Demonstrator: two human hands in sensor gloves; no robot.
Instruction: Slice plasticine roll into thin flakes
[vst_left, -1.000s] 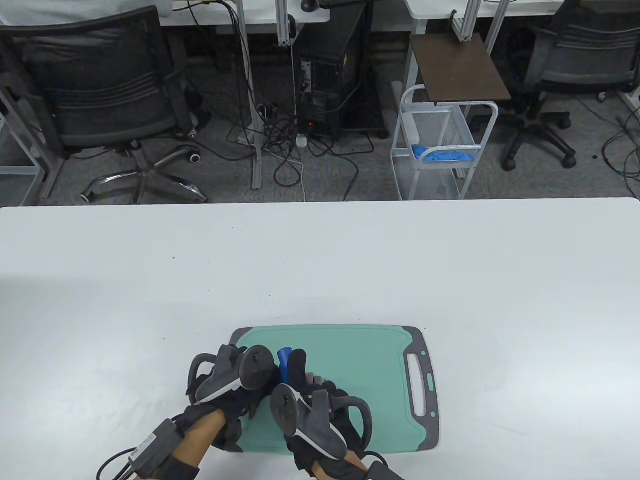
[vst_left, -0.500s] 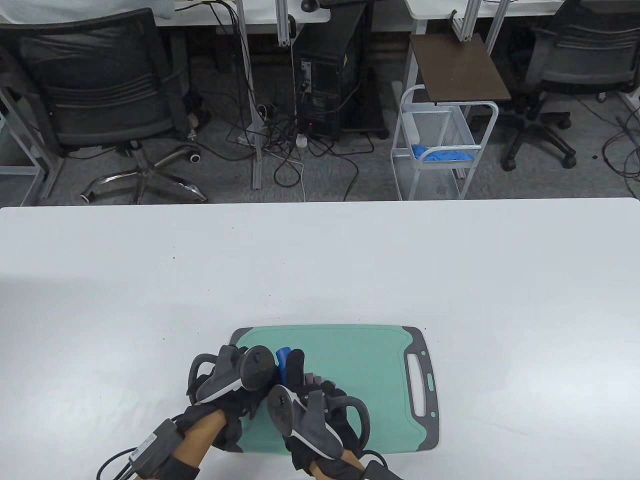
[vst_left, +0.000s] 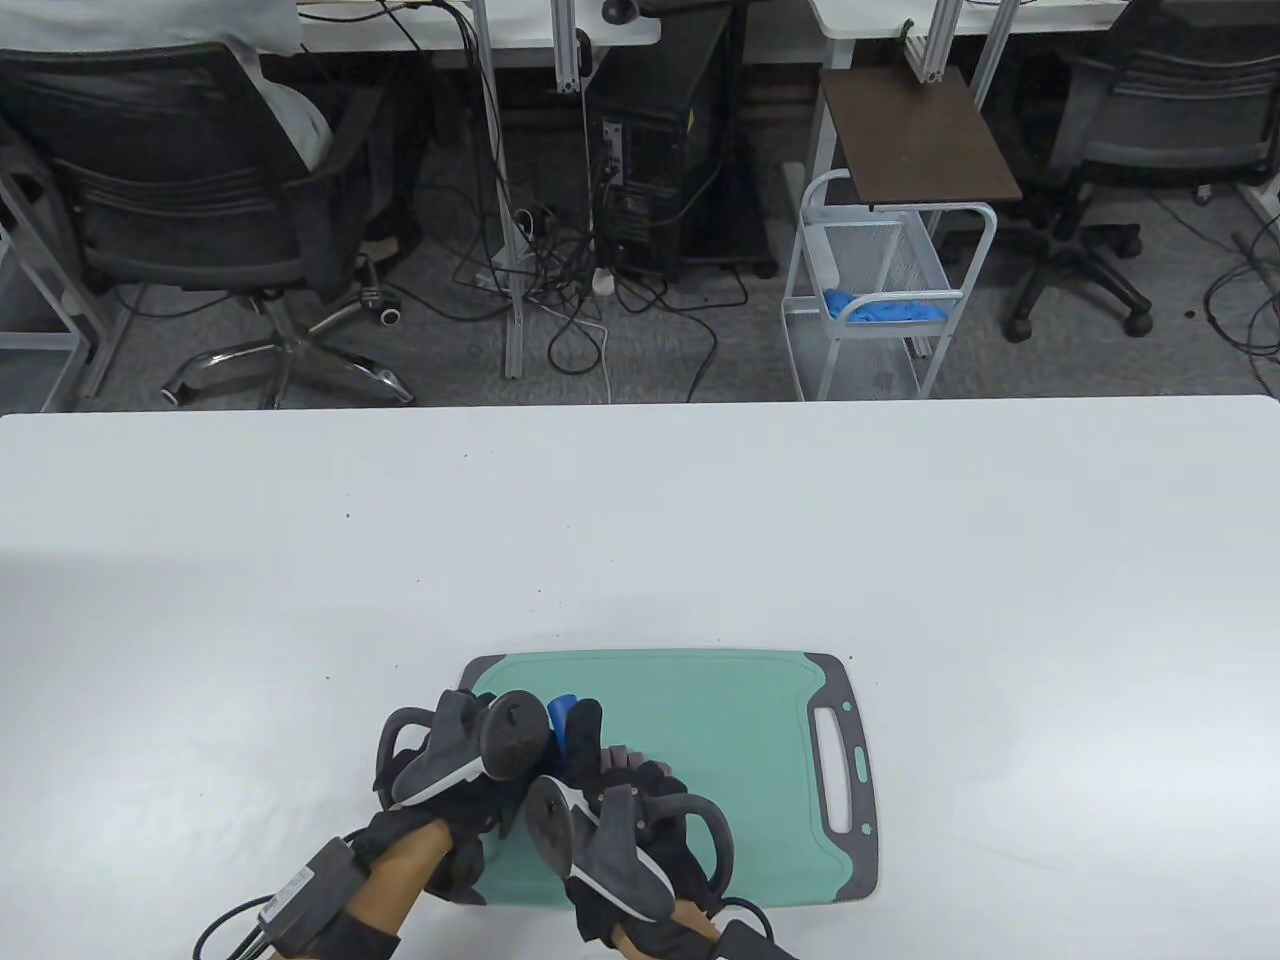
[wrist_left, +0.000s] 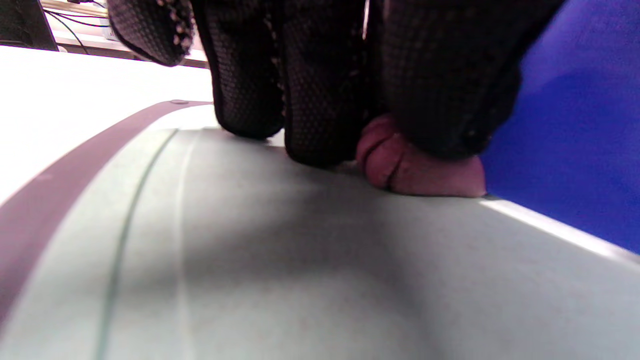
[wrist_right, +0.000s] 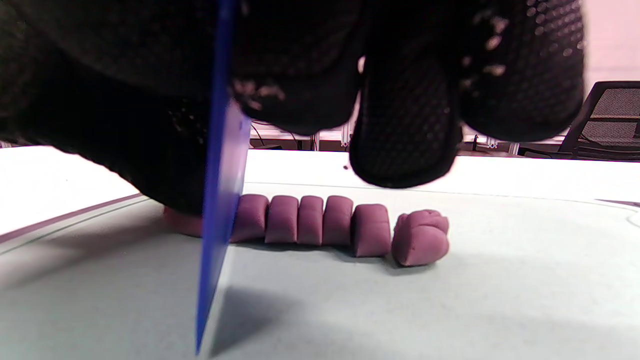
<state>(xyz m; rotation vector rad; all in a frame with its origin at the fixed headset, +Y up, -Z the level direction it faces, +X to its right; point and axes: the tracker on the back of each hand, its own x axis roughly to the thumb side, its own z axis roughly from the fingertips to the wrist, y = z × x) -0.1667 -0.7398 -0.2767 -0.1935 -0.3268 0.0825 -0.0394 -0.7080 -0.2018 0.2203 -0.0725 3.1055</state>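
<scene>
On a white bench (vst_left: 900, 520) backed by office chairs lies a green cutting board (vst_left: 740, 720), both gloved hands meeting over its left part. The left hand (vst_left: 470, 760) presses its fingers (wrist_left: 320, 100) down on the purple plasticine roll (wrist_right: 320, 220), which lies left-to-right, already cut into short chunks. The right hand (vst_left: 630, 820) curls its fingers (wrist_right: 405, 125) around a blue blade (wrist_right: 220, 200), held upright across the roll.

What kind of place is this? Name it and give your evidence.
Probably an office or lab workspace, not a kitchen: office chairs and a desktop computer tower with tangled cables stand behind the white table, where the green cutting board lies.
</scene>
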